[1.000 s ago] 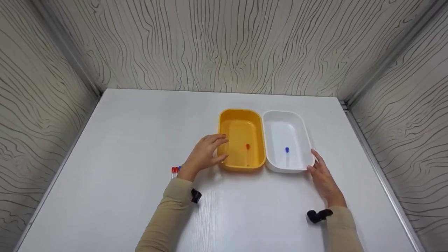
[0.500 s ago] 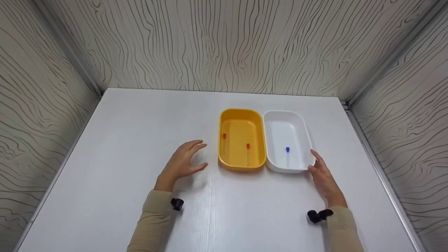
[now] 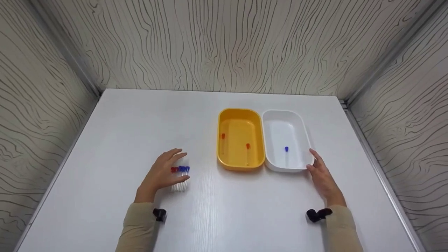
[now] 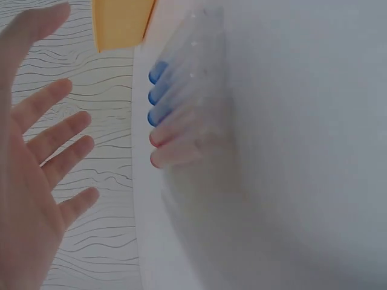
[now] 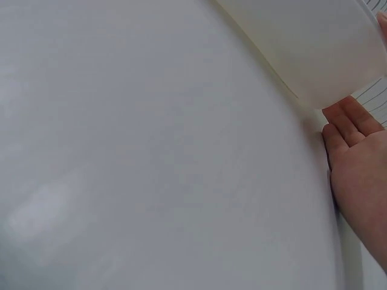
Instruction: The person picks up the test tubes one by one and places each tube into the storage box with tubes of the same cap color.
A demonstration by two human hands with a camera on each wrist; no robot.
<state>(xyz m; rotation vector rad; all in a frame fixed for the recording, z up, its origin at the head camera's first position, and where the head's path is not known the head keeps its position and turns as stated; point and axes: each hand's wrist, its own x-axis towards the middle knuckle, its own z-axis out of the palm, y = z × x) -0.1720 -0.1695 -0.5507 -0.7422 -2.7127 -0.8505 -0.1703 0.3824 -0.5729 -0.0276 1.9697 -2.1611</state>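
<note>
My left hand (image 3: 159,176) hovers over a row of capped test tubes on the table, thumb and fingers spread, holding nothing. The row has blue-capped tubes (image 3: 184,169) on the right and red-capped tubes (image 3: 174,170) on the left, partly hidden by the hand. In the left wrist view the row of test tubes (image 4: 160,115) looks blurred, apart from the fingers. My right hand (image 3: 324,180) grips the near right corner of a white bin (image 3: 281,127). One blue-capped tube (image 3: 286,150) lies inside it. A yellow bin (image 3: 239,129) holds two red-capped tubes (image 3: 247,152).
Both bins stand side by side on a white table (image 3: 140,122), right of its middle. Wood-patterned panels (image 3: 217,45) rise behind the table and at both sides. A small black camera (image 3: 160,214) sits on the left wrist, another black camera (image 3: 317,215) on the right.
My left hand has let go of a red-capped tube in the yellow bin, then moved left and nearer to the tube row. My right hand stays at the white bin's corner.
</note>
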